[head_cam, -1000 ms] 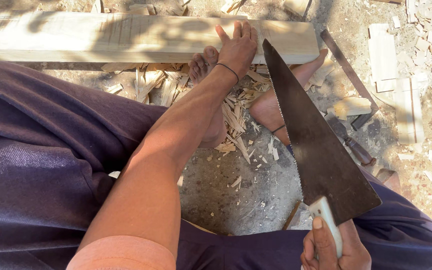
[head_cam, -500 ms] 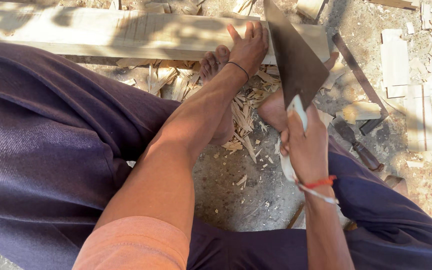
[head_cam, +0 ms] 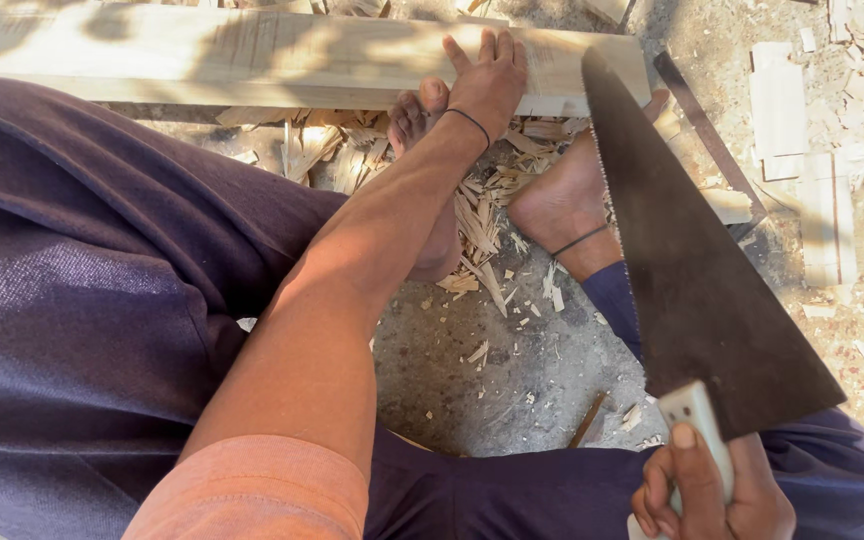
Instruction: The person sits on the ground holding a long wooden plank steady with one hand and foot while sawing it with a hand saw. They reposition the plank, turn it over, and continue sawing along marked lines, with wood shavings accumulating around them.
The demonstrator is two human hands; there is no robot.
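Left hand (head_cam: 492, 80) lies flat with fingers spread on the wooden plank (head_cam: 252, 62), near its right end on the ground. I'd keep pressing there. Right hand (head_cam: 712, 495) wraps its fingers around the handsaw (head_cam: 692, 270) handle, blade tip just beside that end; keep strokes straight.

Saw (head_cam: 692, 270) back toward the body.

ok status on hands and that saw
Left hand flat on the long pale wooden plank. Right hand grips the dark triangular handsaw, tip at the plank's end. Bare feet close beside the blade.
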